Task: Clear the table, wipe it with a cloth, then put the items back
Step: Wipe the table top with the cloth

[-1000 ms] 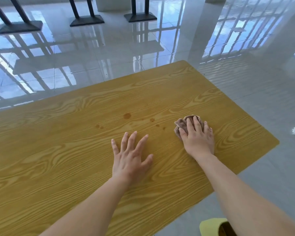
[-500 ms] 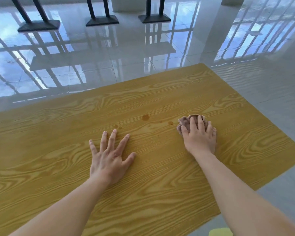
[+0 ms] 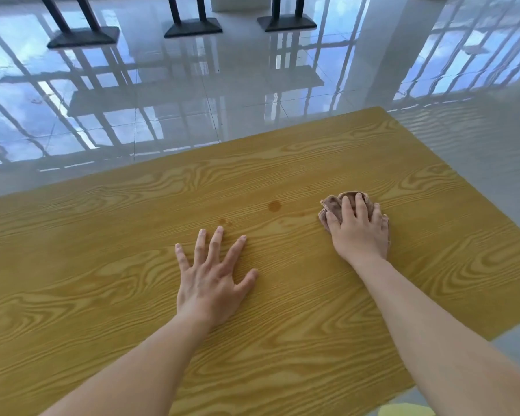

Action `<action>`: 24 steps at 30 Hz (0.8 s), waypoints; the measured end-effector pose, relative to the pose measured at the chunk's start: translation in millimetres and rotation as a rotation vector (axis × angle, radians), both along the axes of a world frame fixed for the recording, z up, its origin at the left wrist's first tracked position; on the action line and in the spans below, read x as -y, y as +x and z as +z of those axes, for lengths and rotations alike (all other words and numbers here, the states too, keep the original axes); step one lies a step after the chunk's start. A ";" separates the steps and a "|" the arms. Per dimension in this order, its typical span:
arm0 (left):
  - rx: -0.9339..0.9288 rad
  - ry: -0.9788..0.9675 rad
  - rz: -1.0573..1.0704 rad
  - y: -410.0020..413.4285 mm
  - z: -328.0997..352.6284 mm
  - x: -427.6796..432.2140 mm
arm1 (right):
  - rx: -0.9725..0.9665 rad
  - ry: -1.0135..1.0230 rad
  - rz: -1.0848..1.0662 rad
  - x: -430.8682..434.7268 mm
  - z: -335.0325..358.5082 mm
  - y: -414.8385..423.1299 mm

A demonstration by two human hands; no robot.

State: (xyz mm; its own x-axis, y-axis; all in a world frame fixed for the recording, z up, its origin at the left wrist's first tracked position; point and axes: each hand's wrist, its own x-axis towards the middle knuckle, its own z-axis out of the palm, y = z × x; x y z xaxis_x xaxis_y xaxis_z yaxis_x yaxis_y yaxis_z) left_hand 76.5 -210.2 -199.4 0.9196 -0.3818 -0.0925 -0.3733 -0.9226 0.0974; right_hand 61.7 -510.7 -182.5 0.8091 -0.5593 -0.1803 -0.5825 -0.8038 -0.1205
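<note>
Glossy tiled floor (image 3: 252, 100) mirrors the windows beyond the wood-grain bench (image 3: 102, 295), where the left hand (image 3: 210, 280) lies flat, fingers spread wide, and the right hand (image 3: 357, 232) presses down a bunched brown cloth (image 3: 333, 205), fingers curled over it, just right of small dark stains (image 3: 273, 206).

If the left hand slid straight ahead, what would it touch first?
Probably the small brown spots on the table, just past the left hand's fingertips.
</note>
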 end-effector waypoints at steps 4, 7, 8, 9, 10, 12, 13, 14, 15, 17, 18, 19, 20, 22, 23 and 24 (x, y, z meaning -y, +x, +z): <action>0.008 -0.007 0.002 -2.2 0.2 -0.5 | 0.078 -0.036 0.343 -35.9 -6.6 -46.2; 0.010 0.001 0.000 -0.9 1.1 0.4 | 0.074 -0.048 0.591 -43.9 -10.5 -85.4; 0.008 0.005 0.002 -0.9 1.2 0.1 | 0.053 -0.041 0.592 -36.0 -9.7 -77.5; 0.008 0.007 0.000 -1.5 1.3 -0.6 | 0.049 -0.042 0.531 -28.7 -7.4 -63.7; 0.011 0.005 -0.002 -2.0 0.8 -0.5 | 0.043 -0.042 0.421 -23.4 -3.7 -46.1; 0.016 -0.007 0.007 -2.5 0.2 0.0 | 0.037 -0.020 0.178 -19.8 0.2 -5.1; 0.016 -0.013 0.011 -1.7 0.3 0.7 | 0.032 0.002 0.097 -22.8 0.8 12.9; 0.016 -0.015 0.011 -1.1 0.5 0.8 | 0.025 0.026 0.066 -29.2 0.8 24.0; 0.016 -0.013 0.011 -0.9 0.8 0.4 | 0.023 0.039 0.092 -38.0 1.0 27.4; 0.015 -0.012 0.013 -2.4 1.2 -0.4 | 0.044 0.025 0.257 -56.7 -3.2 10.9; 0.017 -0.013 0.014 -3.2 1.1 -0.1 | 0.080 0.005 0.365 -64.4 -6.2 -7.0; 0.018 -0.015 0.014 -3.6 0.9 -0.1 | 0.105 -0.012 0.458 -69.1 -8.9 -27.9; 0.018 -0.017 0.014 -3.4 1.1 0.0 | 0.112 -0.021 0.528 -69.5 -10.4 -47.0; 0.016 -0.020 0.013 -1.6 1.5 -0.2 | 0.072 -0.032 0.583 -50.6 -11.7 -60.9; 0.016 -0.019 0.011 -0.9 1.6 -0.3 | 0.055 -0.048 0.555 -36.0 -11.8 -55.7; 0.016 -0.018 0.008 -1.1 1.4 -0.3 | 0.037 -0.064 0.482 -22.5 -10.4 -45.6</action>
